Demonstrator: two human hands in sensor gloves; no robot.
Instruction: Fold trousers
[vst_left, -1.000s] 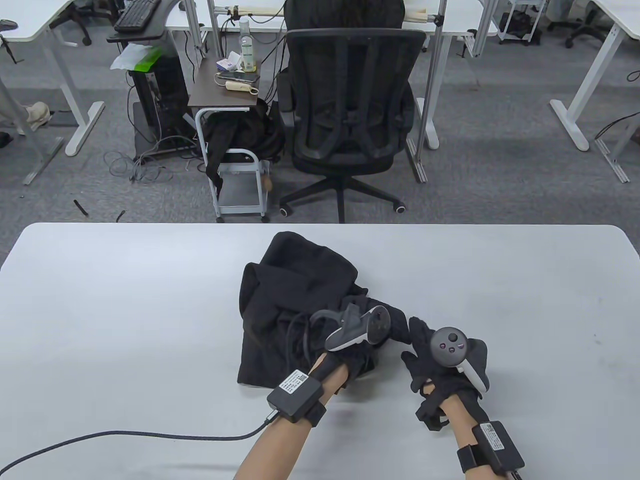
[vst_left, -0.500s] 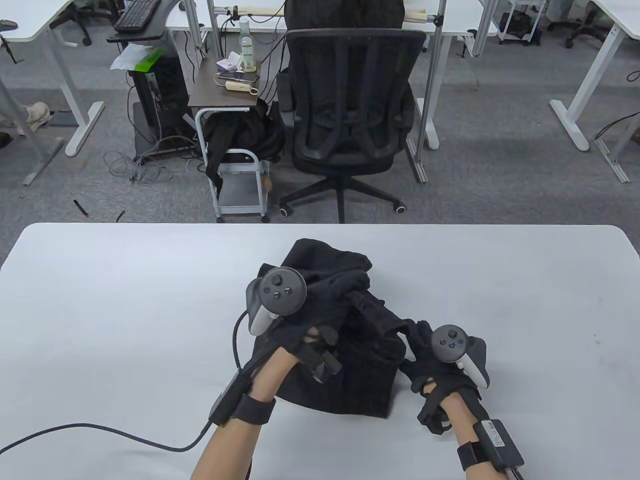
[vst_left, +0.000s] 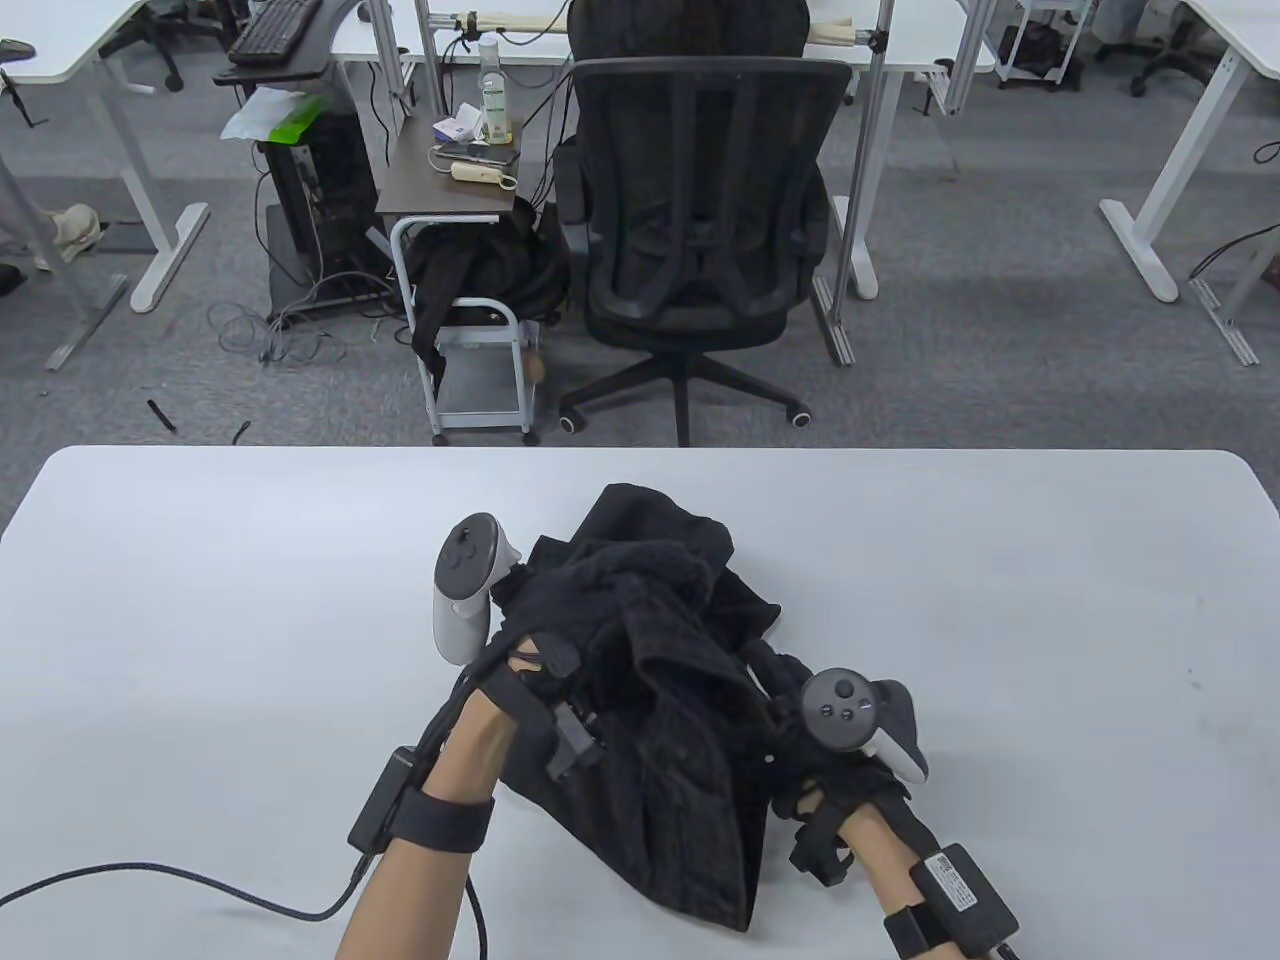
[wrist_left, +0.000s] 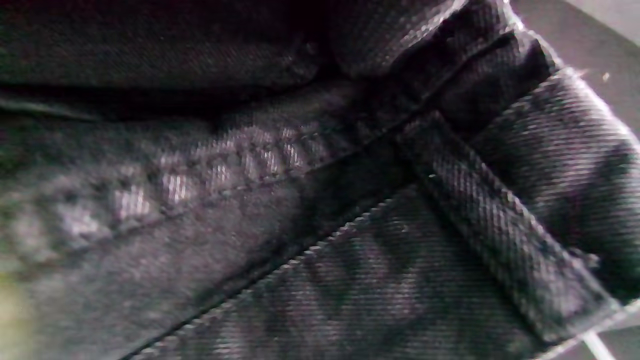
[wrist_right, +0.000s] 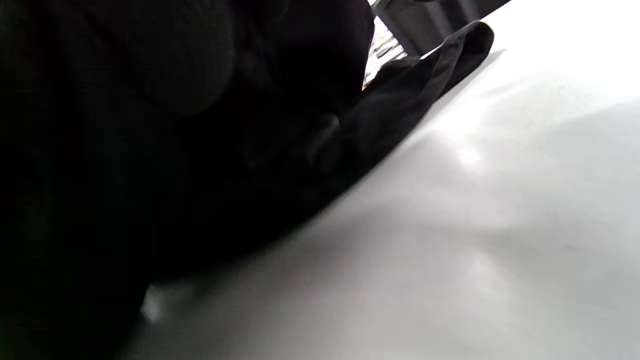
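Black trousers (vst_left: 660, 700) lie bunched in a heap at the middle of the white table (vst_left: 200, 600), one part hanging toward the near edge. My left hand (vst_left: 545, 655) grips the heap's left side and lifts it; its fingers are buried in the cloth. My right hand (vst_left: 800, 740) grips the heap's right side, fingers hidden in the folds. The left wrist view is filled with black denim (wrist_left: 320, 225), a seam and a belt loop. The right wrist view shows dark cloth (wrist_right: 400, 100) on the table.
A black cable (vst_left: 200, 885) runs from my left wrist across the table's near left. Beyond the far edge stand a black office chair (vst_left: 700, 230) and a small cart (vst_left: 470, 330). Bare tabletop lies to the left and right of the heap.
My left hand has gone from the near side of the heap to its left side and taken hold. My right hand has closed in on the cloth. The trousers have been lifted and pulled nearer.
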